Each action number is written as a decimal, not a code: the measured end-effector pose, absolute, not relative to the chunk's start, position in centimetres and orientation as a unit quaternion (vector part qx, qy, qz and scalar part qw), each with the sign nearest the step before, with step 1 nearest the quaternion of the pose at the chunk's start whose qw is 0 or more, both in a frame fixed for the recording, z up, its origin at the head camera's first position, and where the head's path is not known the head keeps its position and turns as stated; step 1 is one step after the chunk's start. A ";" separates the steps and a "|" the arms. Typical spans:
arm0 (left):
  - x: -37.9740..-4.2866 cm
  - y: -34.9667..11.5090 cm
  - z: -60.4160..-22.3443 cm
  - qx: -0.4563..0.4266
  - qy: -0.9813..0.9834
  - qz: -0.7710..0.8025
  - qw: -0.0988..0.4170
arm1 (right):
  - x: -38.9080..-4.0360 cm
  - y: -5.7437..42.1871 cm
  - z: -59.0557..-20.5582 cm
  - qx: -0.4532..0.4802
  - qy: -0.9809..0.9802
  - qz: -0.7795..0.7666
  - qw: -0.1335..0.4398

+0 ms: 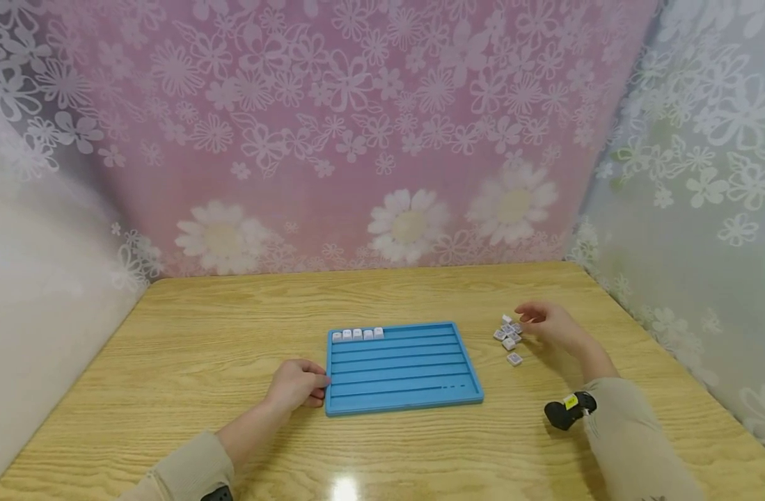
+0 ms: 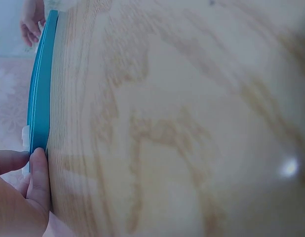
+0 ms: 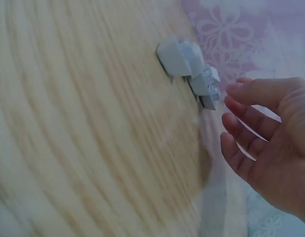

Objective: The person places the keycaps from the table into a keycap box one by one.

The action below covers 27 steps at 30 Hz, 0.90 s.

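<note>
Beige sleeves (image 1: 633,445) came nearest the camera, reaching in from five and seven o'clock, with a dark strapped device (image 1: 570,410) at the right wrist. Beyond them a blue tray (image 1: 395,402) lay flat on the wood-grained bench (image 1: 188,376), low ridges dividing it into long rows. At the tray's nine o'clock edge the left grip (image 1: 296,385) pinched the rim between thumb and finger, apparently to steady it. Five small white tiles (image 1: 357,335) stood side by side in the farthest row, at the tray's ten o'clock corner.

Off the tray, between two and three o'clock, a loose pile of similar tiles (image 1: 506,335) lay on the bench, one stray tile (image 1: 514,359) just apart from it at six o'clock. At the pile's three o'clock hung the right grip (image 1: 548,325), its fingers relaxed and slightly bent, no tile to be seen in them; the right wrist view showed a narrow gap between fingertips and tiles.

Taking one tile from the pile seemed the step in hand. As judged then, the next move called for a light pinch on a single tile's sides without nudging its neighbours, then for setting it upright at the fifth tile's three o'clock side, the left grip guarding the tray against sliding.
</note>
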<state>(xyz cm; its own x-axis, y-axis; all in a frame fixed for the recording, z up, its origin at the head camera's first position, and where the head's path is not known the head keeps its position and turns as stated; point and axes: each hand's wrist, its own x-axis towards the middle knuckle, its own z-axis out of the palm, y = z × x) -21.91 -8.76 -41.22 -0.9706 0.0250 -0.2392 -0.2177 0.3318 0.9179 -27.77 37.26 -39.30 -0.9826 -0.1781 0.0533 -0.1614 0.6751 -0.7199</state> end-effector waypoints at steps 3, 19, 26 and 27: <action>-21.9 -8.7 -41.2 -0.060 0.808 0.576 0.108 | -28.1 37.6 -40.0 -0.086 0.916 -0.391 0.027; -21.8 -8.7 -41.1 -0.057 0.806 0.580 0.107 | -28.2 36.7 -39.9 -0.083 0.945 -0.315 0.040; -21.7 -8.8 -41.0 -0.057 0.808 0.578 0.104 | -28.1 36.8 -40.0 -0.076 0.952 -0.294 0.025; -21.7 -8.8 -40.9 -0.058 0.808 0.577 0.104 | -28.0 36.8 -40.0 -0.075 0.952 -0.295 0.025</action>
<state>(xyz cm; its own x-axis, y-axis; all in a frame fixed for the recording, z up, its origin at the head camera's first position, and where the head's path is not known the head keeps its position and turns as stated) -21.68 -8.81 -40.88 -0.9717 0.0271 -0.2346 -0.2132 0.3267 0.9208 -28.03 36.84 -39.97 -0.9877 -0.1565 -0.0032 -0.1274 0.8153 -0.5649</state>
